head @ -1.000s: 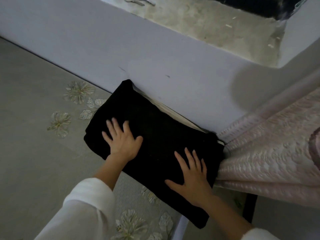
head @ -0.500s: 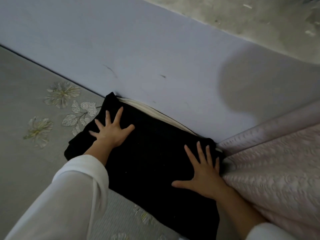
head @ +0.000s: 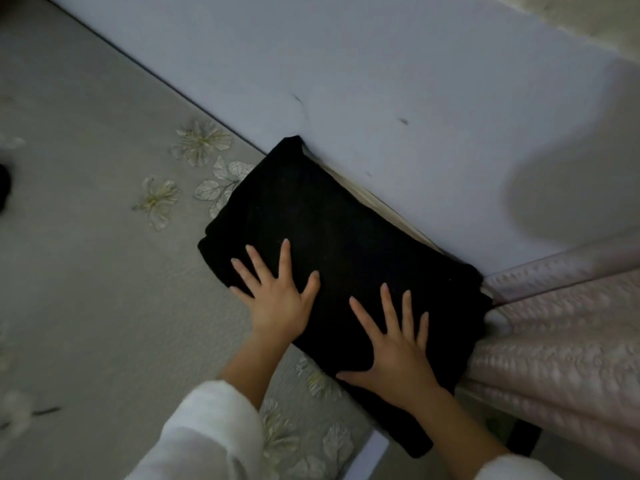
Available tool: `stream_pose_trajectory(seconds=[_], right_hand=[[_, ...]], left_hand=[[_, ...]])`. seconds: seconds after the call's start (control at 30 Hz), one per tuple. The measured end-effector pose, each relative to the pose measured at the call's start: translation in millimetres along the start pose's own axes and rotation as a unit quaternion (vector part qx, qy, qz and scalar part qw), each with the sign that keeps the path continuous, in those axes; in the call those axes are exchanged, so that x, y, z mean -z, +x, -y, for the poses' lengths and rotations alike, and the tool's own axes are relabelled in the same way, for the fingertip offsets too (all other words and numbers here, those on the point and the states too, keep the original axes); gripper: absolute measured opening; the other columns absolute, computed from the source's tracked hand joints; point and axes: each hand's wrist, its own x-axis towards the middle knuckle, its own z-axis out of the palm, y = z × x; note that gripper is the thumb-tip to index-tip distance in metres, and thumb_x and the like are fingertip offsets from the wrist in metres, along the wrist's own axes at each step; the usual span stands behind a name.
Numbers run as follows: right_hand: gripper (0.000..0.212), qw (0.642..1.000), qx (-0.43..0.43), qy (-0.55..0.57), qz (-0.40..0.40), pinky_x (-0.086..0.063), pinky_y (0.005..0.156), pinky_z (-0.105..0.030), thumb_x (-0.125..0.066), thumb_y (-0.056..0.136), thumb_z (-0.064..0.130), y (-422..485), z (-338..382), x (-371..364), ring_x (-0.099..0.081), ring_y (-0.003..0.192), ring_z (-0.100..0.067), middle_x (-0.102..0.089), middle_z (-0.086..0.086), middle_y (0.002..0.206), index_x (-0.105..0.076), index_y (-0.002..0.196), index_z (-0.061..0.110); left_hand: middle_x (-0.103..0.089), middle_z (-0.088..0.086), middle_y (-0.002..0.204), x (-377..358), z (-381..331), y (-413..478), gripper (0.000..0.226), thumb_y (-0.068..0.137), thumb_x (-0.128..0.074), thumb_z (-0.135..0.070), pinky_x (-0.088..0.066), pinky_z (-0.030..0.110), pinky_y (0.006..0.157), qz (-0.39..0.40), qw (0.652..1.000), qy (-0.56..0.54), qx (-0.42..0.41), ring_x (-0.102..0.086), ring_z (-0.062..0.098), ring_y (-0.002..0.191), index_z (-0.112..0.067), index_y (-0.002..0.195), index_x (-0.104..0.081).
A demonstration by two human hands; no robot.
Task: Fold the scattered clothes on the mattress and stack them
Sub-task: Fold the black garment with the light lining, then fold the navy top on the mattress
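A folded black garment (head: 346,244) lies on the grey flowered mattress (head: 86,271), pushed up against the pale wall. A strip of cream cloth (head: 388,211) shows under its far edge, along the wall. My left hand (head: 277,299) presses flat on the garment's near left part, fingers spread. My right hand (head: 398,351) lies flat on its near right part, fingers spread too. Neither hand grips anything.
A pale lilac wall (head: 381,81) runs diagonally behind the garment. A pink quilted cover (head: 561,341) bunches at the right, touching the garment's right end. A dark item (head: 4,187) sits at the far left edge of the mattress.
Both hands have slid back along the black garment toward its near edge. The view has tilted and shifted.
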Motion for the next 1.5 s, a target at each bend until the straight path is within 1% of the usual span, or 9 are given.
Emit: stream_pose_trajectory(seconds=[0.23, 0.33, 0.4, 0.5, 0.8, 1.13, 1.3, 1.43, 1.5], right_hand=[[0.114, 1.000, -0.022, -0.013, 0.007, 0.008, 0.112, -0.061, -0.057, 0.067, 0.078, -11.4, 11.8, 6.0, 0.033, 0.139, -0.034, 0.036, -0.002, 0.152, 0.031, 0.135, 0.054], [0.106, 0.999, -0.038, -0.013, -0.020, 0.004, 0.115, -0.056, -0.056, 0.081, 0.064, -29.9, 34.9, 10.8, 0.024, 0.143, -0.030, 0.023, -0.006, 0.157, 0.022, 0.147, 0.035], [0.092, 0.997, -0.001, -0.022, -0.077, 0.000, 0.117, -0.051, -0.051, 0.090, 0.051, -45.5, 61.2, 10.3, 0.017, 0.146, -0.023, 0.013, -0.005, 0.160, 0.010, 0.152, 0.021], [0.076, 0.992, 0.069, -0.031, -0.100, -0.003, 0.117, -0.046, -0.047, 0.093, 0.041, -68.8, 109.9, -3.7, 0.010, 0.147, -0.020, 0.004, -0.003, 0.161, -0.006, 0.152, 0.017], [0.073, 0.969, 0.178, -0.161, 0.063, -0.018, 0.113, -0.043, -0.052, 0.090, 0.039, -124.3, 270.9, -125.2, -0.009, 0.144, -0.025, -0.015, -0.006, 0.157, -0.016, 0.149, 0.014], [0.069, 0.942, 0.219, -0.205, 0.150, -0.022, 0.111, -0.040, -0.051, 0.091, 0.041, -160.3, 435.8, -292.7, -0.020, 0.140, -0.024, -0.024, -0.005, 0.152, -0.021, 0.147, 0.013], [0.070, 0.932, 0.260, -0.218, 0.129, -0.022, 0.111, -0.040, -0.051, 0.091, 0.039, -131.7, 499.4, -340.8, -0.022, 0.139, -0.024, -0.026, -0.005, 0.151, -0.019, 0.147, 0.013], [0.069, 0.922, 0.303, -0.228, 0.077, -0.021, 0.111, -0.039, -0.050, 0.090, 0.036, -96.4, 545.5, -358.1, -0.021, 0.140, -0.020, -0.024, -0.002, 0.152, -0.019, 0.148, 0.015], [0.067, 0.913, 0.325, -0.240, 0.056, -0.020, 0.112, -0.040, -0.048, 0.091, 0.034, -73.9, 571.0, -363.3, -0.019, 0.140, -0.020, -0.021, -0.001, 0.153, -0.017, 0.148, 0.015]], left_hand=[[0.024, 0.008, 0.157, 14.9, 12.6, -15.6, 0.072, 0.092, -0.028, -0.066, 0.006, 0.056, 0.113, 0.055, 0.998, -0.017, -0.040, 0.026, 0.033, 0.142, -0.041, 0.148, 0.010], [0.019, 0.003, 0.158, 20.6, 38.8, -62.3, 0.066, 0.096, -0.027, -0.057, 0.002, 0.048, 0.117, 0.050, 0.993, -0.070, -0.082, 0.019, 0.026, 0.145, -0.038, 0.150, 0.005], [0.015, 0.002, 0.159, 16.7, 68.4, -99.2, 0.063, 0.098, -0.027, -0.052, 0.001, 0.044, 0.117, 0.045, 0.991, -0.112, -0.058, 0.014, 0.024, 0.146, -0.036, 0.151, 0.004], [0.003, 0.009, 0.160, 11.7, 129.6, -147.6, 0.060, 0.100, -0.028, -0.046, -0.003, 0.040, 0.117, 0.039, 0.987, -0.154, 0.029, 0.003, 0.025, 0.147, -0.026, 0.152, -0.005], [-0.028, 0.017, 0.152, 37.0, 349.9, -272.3, 0.055, 0.099, -0.040, -0.029, -0.021, 0.039, 0.114, -0.048, 0.945, -0.252, 0.203, -0.023, 0.030, 0.140, -0.010, 0.148, -0.025], [-0.025, 0.015, 0.153, 15.5, 598.1, -365.1, 0.055, 0.100, -0.038, -0.032, -0.021, 0.038, 0.113, -0.050, 0.934, -0.205, 0.290, -0.021, 0.030, 0.141, -0.014, 0.149, -0.023], [-0.015, 0.016, 0.157, 6.3, 682.7, -332.2, 0.054, 0.100, -0.034, -0.034, -0.018, 0.042, 0.114, -0.073, 0.947, -0.139, 0.279, -0.011, 0.030, 0.144, -0.015, 0.149, -0.021], [-0.010, 0.016, 0.158, -4.2, 740.6, -293.0, 0.068, 0.092, -0.014, -0.051, -0.011, 0.044, 0.117, -0.122, 0.955, -0.098, 0.253, -0.005, 0.031, 0.146, -0.017, 0.150, -0.021], [-0.007, 0.014, 0.159, -9.5, 767.9, -274.4, 0.060, 0.098, -0.021, -0.047, -0.008, 0.046, 0.118, -0.150, 0.947, -0.106, 0.264, -0.003, 0.030, 0.147, -0.019, 0.151, -0.020]])
